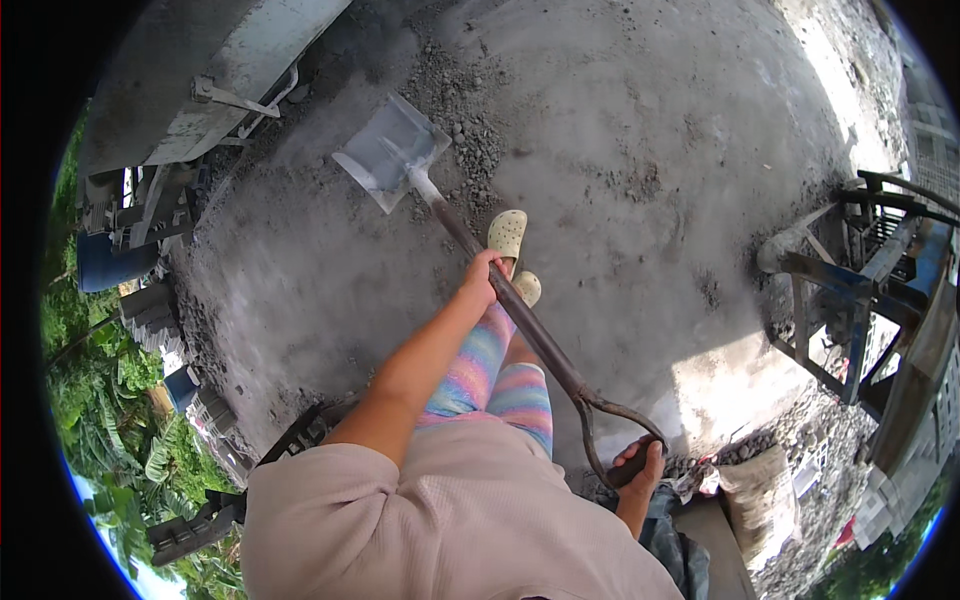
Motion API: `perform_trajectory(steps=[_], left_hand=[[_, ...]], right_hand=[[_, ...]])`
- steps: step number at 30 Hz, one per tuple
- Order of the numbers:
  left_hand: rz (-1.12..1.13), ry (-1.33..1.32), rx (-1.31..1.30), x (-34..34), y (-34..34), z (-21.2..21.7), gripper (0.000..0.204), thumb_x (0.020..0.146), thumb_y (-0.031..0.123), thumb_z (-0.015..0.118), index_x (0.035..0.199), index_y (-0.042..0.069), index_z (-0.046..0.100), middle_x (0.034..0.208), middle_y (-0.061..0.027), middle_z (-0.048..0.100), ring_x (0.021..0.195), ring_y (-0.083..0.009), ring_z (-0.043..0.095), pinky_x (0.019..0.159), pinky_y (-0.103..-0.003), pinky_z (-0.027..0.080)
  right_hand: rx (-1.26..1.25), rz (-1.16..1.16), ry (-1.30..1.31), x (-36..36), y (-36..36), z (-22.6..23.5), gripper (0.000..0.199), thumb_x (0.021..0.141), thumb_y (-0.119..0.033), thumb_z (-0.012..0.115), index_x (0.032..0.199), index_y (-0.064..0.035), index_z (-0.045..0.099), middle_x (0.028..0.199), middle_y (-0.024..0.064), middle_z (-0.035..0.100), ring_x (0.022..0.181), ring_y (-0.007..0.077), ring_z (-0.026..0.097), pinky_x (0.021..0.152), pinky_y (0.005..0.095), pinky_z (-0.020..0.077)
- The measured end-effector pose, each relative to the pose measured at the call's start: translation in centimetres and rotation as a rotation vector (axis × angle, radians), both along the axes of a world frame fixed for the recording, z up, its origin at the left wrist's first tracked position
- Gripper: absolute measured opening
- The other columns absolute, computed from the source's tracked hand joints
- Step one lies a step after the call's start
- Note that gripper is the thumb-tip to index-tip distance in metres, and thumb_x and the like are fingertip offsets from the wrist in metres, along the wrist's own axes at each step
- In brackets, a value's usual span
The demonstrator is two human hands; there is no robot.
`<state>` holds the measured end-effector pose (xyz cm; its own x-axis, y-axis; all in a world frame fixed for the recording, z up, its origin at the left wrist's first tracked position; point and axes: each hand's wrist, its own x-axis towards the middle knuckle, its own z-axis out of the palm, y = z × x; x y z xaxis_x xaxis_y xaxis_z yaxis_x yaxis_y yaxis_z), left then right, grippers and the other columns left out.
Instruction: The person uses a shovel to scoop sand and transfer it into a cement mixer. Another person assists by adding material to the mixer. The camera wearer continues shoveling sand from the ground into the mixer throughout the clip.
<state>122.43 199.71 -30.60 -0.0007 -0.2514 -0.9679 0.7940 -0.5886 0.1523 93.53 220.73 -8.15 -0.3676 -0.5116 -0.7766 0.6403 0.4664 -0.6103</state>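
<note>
A shovel (530, 325) with a dark shaft slants across the view in front of my body. Its flat grey metal blade (385, 155) is at the far left end, beside a strip of loose gravel (465, 125); whether it touches the ground I cannot tell. Midway down the shaft, my left hand (486, 277) is closed around it. My right hand (640, 470) grips the D-shaped handle at the near right end. The blade looks bare apart from a pale dusty film.
Dusty grey ground (640, 200) surrounds my feet in cream clogs (508, 232). A large metal bin or machine body (210, 90) stands at the far left. On the right is a dark metal frame (850, 285). A sack (757, 500) and rubble lie at the near right.
</note>
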Motion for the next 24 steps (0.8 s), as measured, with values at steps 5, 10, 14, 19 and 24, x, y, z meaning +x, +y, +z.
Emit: perform_trajectory(steps=[5,10,14,19,24], left_hand=[[-0.073,0.155,-0.045,-4.8,4.1,-1.4,0.017,0.067,0.011,0.059,0.058,0.009,0.044,0.052,-0.0049,0.045,0.044,-0.0183,0.046,0.041,-0.032,0.039],[-0.022,0.232,0.116,-8.8,8.1,-1.7,0.017,0.065,0.011,0.061,0.059,0.009,0.045,0.052,-0.0039,0.045,0.045,-0.0181,0.047,0.044,-0.033,0.04],[-0.039,0.252,0.137,-10.3,11.3,-0.9,0.016,0.065,0.011,0.061,0.059,0.009,0.045,0.052,-0.0041,0.045,0.045,-0.0184,0.047,0.045,-0.032,0.041],[-0.012,0.189,0.187,-10.8,14.2,-2.0,0.014,0.064,0.009,0.059,0.059,0.008,0.046,0.053,-0.0044,0.046,0.044,-0.0175,0.047,0.043,-0.031,0.039],[0.053,0.107,0.167,-13.5,15.1,-4.0,0.015,0.065,0.009,0.06,0.059,0.01,0.046,0.052,-0.0022,0.045,0.044,-0.0155,0.046,0.042,-0.031,0.038]], right_hand=[[0.231,0.011,0.065,-2.0,4.8,1.5,0.012,0.07,-0.013,0.059,0.074,-0.0044,0.052,0.061,0.0049,0.051,0.051,0.0159,0.05,0.048,0.0291,0.045],[0.271,-0.056,0.225,-1.5,4.7,6.3,0.011,0.062,-0.01,0.055,0.07,-0.0035,0.051,0.057,0.0051,0.049,0.049,0.0152,0.049,0.045,0.028,0.0439],[0.321,-0.025,0.364,-0.9,6.1,8.2,0.012,0.059,-0.009,0.053,0.069,-0.0033,0.049,0.055,0.0052,0.046,0.044,0.0156,0.046,0.042,0.0283,0.0424],[0.396,0.007,0.278,-1.5,8.9,7.5,0.013,0.064,-0.018,0.053,0.069,-0.009,0.046,0.055,0.0027,0.042,0.049,0.015,0.045,0.045,0.0282,0.039],[0.318,0.055,0.159,-6.1,9.0,5.0,0.021,0.066,-0.026,0.056,0.069,-0.0058,0.05,0.055,0.0047,0.043,0.051,0.0159,0.045,0.048,0.0289,0.039]])
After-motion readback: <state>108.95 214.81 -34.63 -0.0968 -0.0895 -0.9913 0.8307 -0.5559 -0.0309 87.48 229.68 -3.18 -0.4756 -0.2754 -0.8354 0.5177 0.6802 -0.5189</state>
